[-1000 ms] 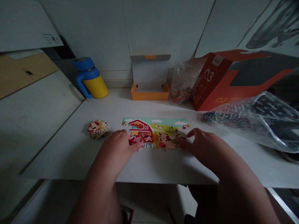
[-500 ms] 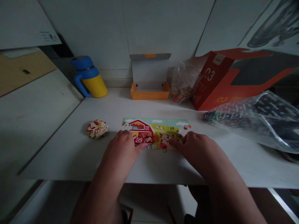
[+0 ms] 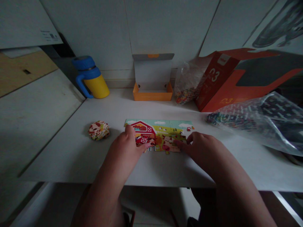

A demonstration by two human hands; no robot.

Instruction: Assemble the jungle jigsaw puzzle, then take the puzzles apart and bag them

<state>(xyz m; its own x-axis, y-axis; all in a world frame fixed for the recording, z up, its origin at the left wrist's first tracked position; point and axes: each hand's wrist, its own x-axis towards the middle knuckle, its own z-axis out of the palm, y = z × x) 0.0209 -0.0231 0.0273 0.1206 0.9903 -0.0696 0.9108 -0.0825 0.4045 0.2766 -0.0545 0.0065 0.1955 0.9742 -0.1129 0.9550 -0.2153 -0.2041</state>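
Observation:
A partly joined jigsaw puzzle lies flat on the white table, picturing a red barn, a cow and green fields. At its lower left, my left hand is closed with thumb and fingers round a puzzle piece that looks slightly tilted at the barn; the fingertips are partly hidden. My right hand grips the puzzle's lower right edge, its thumb on the cow part and its fingers curled at the side. Off to the left sits a pile of loose puzzle pieces.
Along the back of the table stand a blue and yellow jug, an open orange box and a clear bag of small pieces. A large orange carton and another plastic bag occupy the right side.
My left hand's fingers have lifted a little and shifted right over the barn. My right hand has slid slightly right, uncovering more of the cow part.

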